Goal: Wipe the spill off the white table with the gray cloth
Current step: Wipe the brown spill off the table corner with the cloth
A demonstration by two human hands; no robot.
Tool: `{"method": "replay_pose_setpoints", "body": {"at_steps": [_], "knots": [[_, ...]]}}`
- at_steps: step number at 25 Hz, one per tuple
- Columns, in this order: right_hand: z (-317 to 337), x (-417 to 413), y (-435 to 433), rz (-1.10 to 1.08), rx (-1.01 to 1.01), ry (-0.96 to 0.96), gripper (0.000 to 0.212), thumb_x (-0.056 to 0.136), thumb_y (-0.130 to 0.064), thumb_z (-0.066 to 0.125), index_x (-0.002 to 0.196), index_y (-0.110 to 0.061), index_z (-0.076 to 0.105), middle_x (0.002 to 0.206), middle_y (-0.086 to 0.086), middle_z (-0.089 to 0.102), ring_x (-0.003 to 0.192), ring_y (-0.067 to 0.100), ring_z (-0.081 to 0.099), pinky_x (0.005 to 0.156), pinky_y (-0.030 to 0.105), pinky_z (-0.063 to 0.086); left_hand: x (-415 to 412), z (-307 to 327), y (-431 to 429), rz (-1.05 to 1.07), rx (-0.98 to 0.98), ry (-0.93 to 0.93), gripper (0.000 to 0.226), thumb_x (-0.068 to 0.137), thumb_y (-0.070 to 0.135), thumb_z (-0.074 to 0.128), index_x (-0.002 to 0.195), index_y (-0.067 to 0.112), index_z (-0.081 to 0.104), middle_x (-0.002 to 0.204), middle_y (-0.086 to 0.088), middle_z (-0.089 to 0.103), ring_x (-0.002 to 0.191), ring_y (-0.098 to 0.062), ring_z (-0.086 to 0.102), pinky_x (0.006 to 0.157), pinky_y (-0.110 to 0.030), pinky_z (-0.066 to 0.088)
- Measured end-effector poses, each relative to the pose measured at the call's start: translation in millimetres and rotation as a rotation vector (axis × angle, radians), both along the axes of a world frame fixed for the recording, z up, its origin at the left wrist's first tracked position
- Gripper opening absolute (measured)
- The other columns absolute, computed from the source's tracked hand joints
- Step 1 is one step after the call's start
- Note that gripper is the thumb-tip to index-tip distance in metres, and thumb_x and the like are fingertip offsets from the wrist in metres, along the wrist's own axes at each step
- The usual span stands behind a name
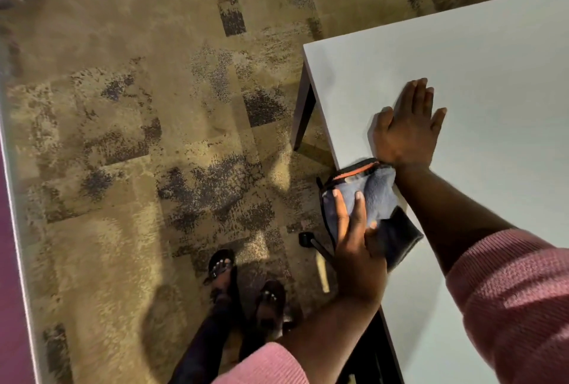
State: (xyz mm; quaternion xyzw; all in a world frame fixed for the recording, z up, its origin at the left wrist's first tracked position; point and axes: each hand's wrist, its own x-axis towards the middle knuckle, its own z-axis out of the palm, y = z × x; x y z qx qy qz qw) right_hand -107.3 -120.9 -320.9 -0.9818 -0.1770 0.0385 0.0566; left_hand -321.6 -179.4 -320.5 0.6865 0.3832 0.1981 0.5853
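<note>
mottled tan-and-dark patterned carpet floor (138,137) fills most of the view. smooth white rectangular table (492,91) stands at right, its near-left corner and one dark leg (303,115) visible. pink ribbed knit sleeves (517,300) cover both upper forearms. right hand (408,129) lies flat, palm down on the table near its left edge, fingers extended and close together; grip spread flat, holding nothing. left hand (357,248) sits at the table's left edge, fingers (341,214) pressed over the soft gray fleecy cloth (369,196); grip closed on the cloth. cloth is bunched at the table edge, partly overhanging, just below the right wrist, with a dark underside and an orange trim strip (354,171). no spill discernible on the table surface. black sandals (246,285) on carpet below.
</note>
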Motion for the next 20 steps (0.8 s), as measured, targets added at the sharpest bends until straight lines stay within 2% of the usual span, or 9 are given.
{"method": "replay_pose_setpoints", "body": {"at_steps": [4, 6, 8, 11, 14, 16, 18, 20], "knots": [[-1, 4, 0, 0.004, -0.010, 0.011, 0.068, 0.105, -0.030, 0.033, 0.164, -0.003, 0.013, 0.173, 0.016, 0.009, 0.161, 0.031, 0.007, 0.127, 0.058, 0.006, 20, -10, 28, 0.020, 0.085, 0.003, 0.041, 0.105, 0.014, 0.054, 0.146, 0.005, 0.054, 0.167, -0.018, 0.026, 0.155, -0.031, 0.029, 0.117, -0.046, 0.043], [-3, 4, 0, -0.002, -0.011, 0.008, 0.068, 0.105, -0.031, 0.034, 0.164, -0.003, 0.014, 0.173, 0.017, 0.010, 0.161, 0.031, 0.008, 0.127, 0.058, 0.006, 13, -12, 20, 0.016, 0.082, 0.038, 0.045, 0.109, 0.029, 0.046, 0.151, 0.014, 0.050, 0.170, -0.008, 0.023, 0.156, -0.024, 0.028, 0.120, -0.036, 0.039], [-2, 1, 0, -0.009, 0.004, -0.009, 0.068, 0.105, -0.031, 0.034, 0.163, -0.003, 0.016, 0.173, 0.017, 0.013, 0.160, 0.031, 0.010, 0.127, 0.059, 0.008, -14, -8, -3, -0.074, 0.036, 0.067, 0.049, 0.110, 0.044, 0.035, 0.158, 0.032, 0.036, 0.173, 0.007, 0.013, 0.158, -0.014, 0.019, 0.121, -0.020, 0.030], [-1, -1, 0, -0.003, 0.023, -0.019, 0.067, 0.105, -0.032, 0.033, 0.163, -0.003, 0.017, 0.172, 0.018, 0.014, 0.160, 0.032, 0.011, 0.127, 0.059, 0.009, -52, -8, -27, -0.213, -0.015, 0.071, 0.050, 0.110, 0.043, 0.031, 0.160, 0.040, 0.026, 0.173, 0.012, 0.009, 0.158, -0.010, 0.012, 0.117, -0.006, 0.021], [-2, 3, -1, -0.004, 0.016, 0.019, 0.071, 0.101, -0.036, 0.028, 0.163, -0.003, 0.017, 0.173, 0.017, 0.013, 0.160, 0.032, 0.011, 0.128, 0.058, 0.008, -14, -7, 14, -0.155, -0.078, 0.037, 0.056, 0.107, 0.015, 0.048, 0.158, 0.034, 0.034, 0.172, 0.004, 0.013, 0.158, -0.010, 0.016, 0.121, -0.018, 0.028], [-2, 6, -2, -0.009, 0.011, 0.040, 0.073, 0.100, -0.038, 0.025, 0.164, -0.004, 0.017, 0.173, 0.016, 0.012, 0.160, 0.031, 0.010, 0.128, 0.058, 0.007, 39, -6, 65, -0.021, -0.112, 0.020, 0.051, 0.103, 0.004, 0.053, 0.152, 0.016, 0.044, 0.168, -0.011, 0.023, 0.156, -0.021, 0.024, 0.123, -0.033, 0.034], [-3, 3, -4, 0.004, -0.006, 0.031, 0.072, 0.102, -0.039, 0.023, 0.164, -0.004, 0.016, 0.173, 0.017, 0.011, 0.160, 0.032, 0.010, 0.128, 0.058, 0.008, 93, -5, 124, 0.025, -0.056, 0.031, 0.044, 0.102, -0.003, 0.054, 0.146, 0.002, 0.051, 0.164, -0.021, 0.027, 0.154, -0.036, 0.026, 0.122, -0.043, 0.036], [-3, 3, -4, 0.012, -0.016, 0.024, 0.069, 0.105, -0.039, 0.022, 0.164, -0.004, 0.015, 0.173, 0.018, 0.011, 0.160, 0.034, 0.011, 0.128, 0.059, 0.010, 140, -2, 181, -0.106, 0.127, 0.122, 0.043, 0.104, 0.003, 0.053, 0.146, 0.002, 0.051, 0.165, -0.024, 0.025, 0.155, -0.039, 0.022, 0.125, -0.049, 0.030]]}}
